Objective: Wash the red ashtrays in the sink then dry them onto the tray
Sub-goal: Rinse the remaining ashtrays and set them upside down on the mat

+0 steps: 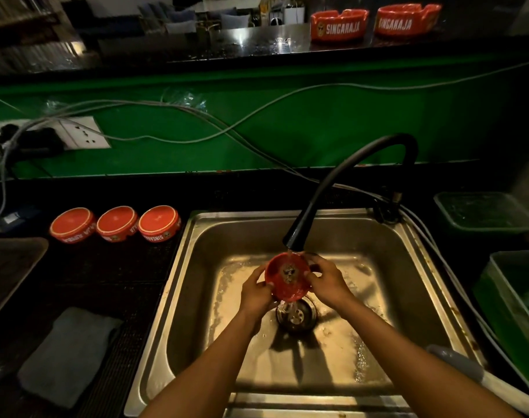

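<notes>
Under the running faucet, a red ashtray sits clamped between the left hand and right hand over the sink, mid-rinse. Likely next: drying, then the tray far left of the hands.

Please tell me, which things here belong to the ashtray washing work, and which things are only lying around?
For the job: ashtray gripped by left hand and right hand under the running faucet; sink; three upturned ashtrays; two ashtrays on the ledge; cloth; tray.

Lying about: cables; wall socket; green bins.
</notes>
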